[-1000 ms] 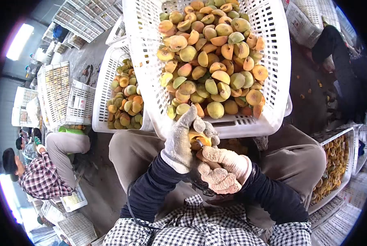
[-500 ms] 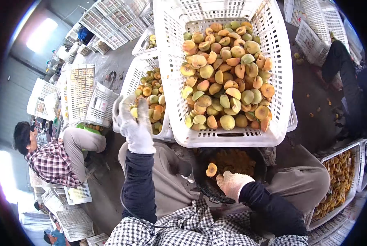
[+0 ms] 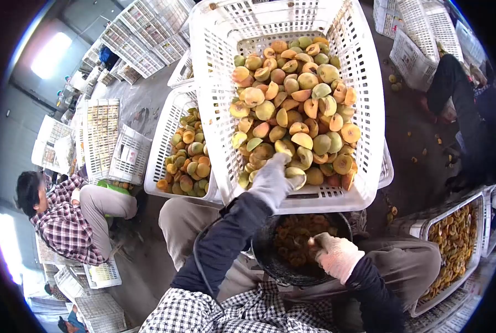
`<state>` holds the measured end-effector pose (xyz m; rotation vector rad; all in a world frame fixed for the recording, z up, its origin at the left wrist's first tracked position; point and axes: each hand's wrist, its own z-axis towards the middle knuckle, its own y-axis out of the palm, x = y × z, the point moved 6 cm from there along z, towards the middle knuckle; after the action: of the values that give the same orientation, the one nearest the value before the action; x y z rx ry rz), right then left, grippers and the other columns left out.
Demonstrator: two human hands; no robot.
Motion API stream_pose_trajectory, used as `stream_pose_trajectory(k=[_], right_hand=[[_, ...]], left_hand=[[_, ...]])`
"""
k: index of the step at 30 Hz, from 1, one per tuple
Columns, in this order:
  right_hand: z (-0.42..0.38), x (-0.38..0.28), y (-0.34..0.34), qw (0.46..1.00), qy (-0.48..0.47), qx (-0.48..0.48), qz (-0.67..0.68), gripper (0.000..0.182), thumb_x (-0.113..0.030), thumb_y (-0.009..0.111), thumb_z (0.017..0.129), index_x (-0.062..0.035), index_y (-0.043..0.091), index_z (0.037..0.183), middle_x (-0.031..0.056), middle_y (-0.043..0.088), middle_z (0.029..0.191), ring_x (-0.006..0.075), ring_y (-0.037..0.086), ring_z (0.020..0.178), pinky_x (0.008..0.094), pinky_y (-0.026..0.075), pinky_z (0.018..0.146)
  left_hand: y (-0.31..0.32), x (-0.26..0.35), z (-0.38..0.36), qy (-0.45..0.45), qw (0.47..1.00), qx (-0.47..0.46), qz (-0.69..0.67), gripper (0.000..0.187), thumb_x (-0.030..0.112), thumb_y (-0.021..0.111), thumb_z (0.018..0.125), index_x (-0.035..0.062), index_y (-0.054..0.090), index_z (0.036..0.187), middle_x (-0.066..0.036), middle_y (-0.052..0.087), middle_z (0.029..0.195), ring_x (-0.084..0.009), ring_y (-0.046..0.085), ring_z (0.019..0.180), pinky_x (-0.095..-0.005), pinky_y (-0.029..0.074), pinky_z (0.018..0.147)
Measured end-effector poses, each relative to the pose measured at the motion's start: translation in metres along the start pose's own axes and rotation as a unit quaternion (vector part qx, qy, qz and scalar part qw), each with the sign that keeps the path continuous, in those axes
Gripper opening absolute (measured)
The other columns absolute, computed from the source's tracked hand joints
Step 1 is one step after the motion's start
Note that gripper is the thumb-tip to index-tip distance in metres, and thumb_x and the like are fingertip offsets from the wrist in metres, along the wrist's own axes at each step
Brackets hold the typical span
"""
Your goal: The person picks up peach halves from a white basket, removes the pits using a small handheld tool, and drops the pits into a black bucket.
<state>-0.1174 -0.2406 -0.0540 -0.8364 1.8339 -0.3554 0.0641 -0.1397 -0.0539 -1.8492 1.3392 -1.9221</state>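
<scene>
A large white slotted crate [image 3: 372,111] in front of me holds many cut, yellow-green to orange stone fruits [image 3: 300,111] that look like apricots or small peaches. My left hand [image 3: 271,180], in a pale glove, reaches over its near rim into the fruit. Its fingers are apart, touching fruit at the near left; a half [image 3: 295,177] lies by them. Below the crate, a black bucket [image 3: 262,244] stands between my knees with wet orange pieces inside. My gloved right hand [image 3: 335,255] is over its right side, fingers curled; what they grip is hidden.
Another white crate [image 3: 154,158] of fruit stands lower at the left. At the right, a crate [image 3: 420,233] holds darker orange slices. A person in a checked shirt [image 3: 70,222] sits at the left, another person's dark-clothed leg [image 3: 453,89] shows at the right. Stacked crates [image 3: 142,41] stand behind.
My left hand has moved right, from above the left crate into the large crate's fruit. The fruit half near my right hand is no longer visible there; that hand has shifted slightly right.
</scene>
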Motion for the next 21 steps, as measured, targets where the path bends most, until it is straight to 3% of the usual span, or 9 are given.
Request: stream_pose_trajectory(k=[1,2,3,7,9,11,13,15,21], right_hand=[[-0.003,-0.006,-0.014,0.997,-0.026,0.061,0.028,0.025,-0.025,0.053,0.088,-0.0042,0.054,0.101,0.0167,0.062,0.075,0.0313,0.063,0.073,0.0377,0.048,0.066],[-0.012,-0.022,-0.037,0.972,0.046,0.053,0.223,0.023,-0.023,0.055,0.088,-0.0050,0.054,0.101,0.0154,0.062,0.074,0.0288,0.063,0.071,0.0344,0.048,0.064],[-0.012,-0.028,-0.040,0.934,0.081,0.050,0.344,0.021,-0.021,0.057,0.087,-0.0053,0.055,0.099,0.0146,0.062,0.075,0.0285,0.063,0.070,0.0336,0.048,0.061],[0.008,-0.047,-0.046,0.947,-0.047,0.120,0.296,0.019,-0.021,0.057,0.086,-0.0058,0.055,0.098,0.0139,0.062,0.075,0.0302,0.063,0.068,0.0353,0.048,0.059],[0.015,-0.056,-0.042,0.939,-0.095,0.148,0.294,0.016,-0.021,0.058,0.085,-0.0074,0.057,0.094,0.0123,0.061,0.070,0.0303,0.062,0.065,0.0361,0.048,0.055],[0.016,-0.069,-0.043,0.961,-0.148,0.192,0.133,0.015,-0.021,0.058,0.085,-0.0082,0.057,0.093,0.0101,0.059,0.064,0.0274,0.060,0.057,0.0358,0.047,0.050],[0.013,-0.088,-0.051,0.927,-0.192,0.321,-0.020,0.012,-0.021,0.059,0.085,-0.0093,0.058,0.087,0.0075,0.056,0.060,0.0238,0.057,0.052,0.0335,0.046,0.046],[0.016,-0.101,-0.048,0.937,-0.201,0.279,-0.062,0.007,-0.011,0.057,0.082,-0.0081,0.057,0.089,0.0052,0.055,0.080,0.0198,0.054,0.054,0.0304,0.044,0.047],[0.029,-0.105,-0.041,0.942,-0.122,0.293,-0.106,0.016,-0.026,0.063,0.079,-0.0121,0.056,0.082,0.0031,0.052,0.067,0.0226,0.054,0.050,0.0342,0.042,0.045]], left_hand=[[-0.009,-0.011,-0.004,-0.055,0.971,-0.005,-0.232,0.052,0.028,0.068,0.077,0.0012,0.046,0.116,-0.015,0.058,0.097,-0.0269,0.060,0.085,-0.0371,0.052,0.075],[-0.016,-0.014,-0.012,-0.079,0.889,-0.065,-0.447,0.051,0.028,0.066,0.079,0.0010,0.046,0.117,-0.015,0.059,0.098,-0.0275,0.061,0.085,-0.0372,0.053,0.074],[-0.024,-0.009,-0.022,-0.100,0.755,-0.117,-0.638,0.049,0.027,0.064,0.081,0.0008,0.046,0.119,-0.015,0.059,0.100,-0.0281,0.061,0.084,-0.0372,0.054,0.073],[-0.043,0.004,-0.047,-0.149,0.588,-0.077,-0.791,0.047,0.031,0.059,0.082,-0.0007,0.050,0.116,-0.022,0.057,0.104,-0.0391,0.058,0.092,-0.0423,0.054,0.069],[-0.044,0.010,-0.052,-0.160,0.579,-0.070,-0.796,0.045,0.034,0.057,0.081,0.0011,0.054,0.113,-0.025,0.057,0.104,-0.0404,0.057,0.094,-0.0428,0.054,0.068],[-0.043,0.016,-0.054,-0.100,0.569,-0.083,-0.812,0.042,0.036,0.057,0.082,0.0022,0.058,0.107,-0.025,0.058,0.101,-0.0402,0.058,0.093,-0.0429,0.054,0.067],[-0.038,0.010,-0.052,-0.069,0.600,-0.083,-0.792,0.042,0.040,0.055,0.083,0.0024,0.059,0.100,-0.023,0.059,0.098,-0.0382,0.060,0.088,-0.0425,0.054,0.065],[-0.038,0.009,-0.057,-0.094,0.640,-0.047,-0.761,0.039,0.041,0.057,0.085,0.0043,0.055,0.099,-0.018,0.059,0.094,-0.0335,0.061,0.085,-0.0393,0.054,0.065],[-0.040,0.017,-0.066,-0.096,0.706,-0.042,-0.701,0.039,0.040,0.051,0.089,0.0016,0.055,0.094,-0.018,0.061,0.085,-0.0262,0.061,0.076,-0.0351,0.052,0.065]])
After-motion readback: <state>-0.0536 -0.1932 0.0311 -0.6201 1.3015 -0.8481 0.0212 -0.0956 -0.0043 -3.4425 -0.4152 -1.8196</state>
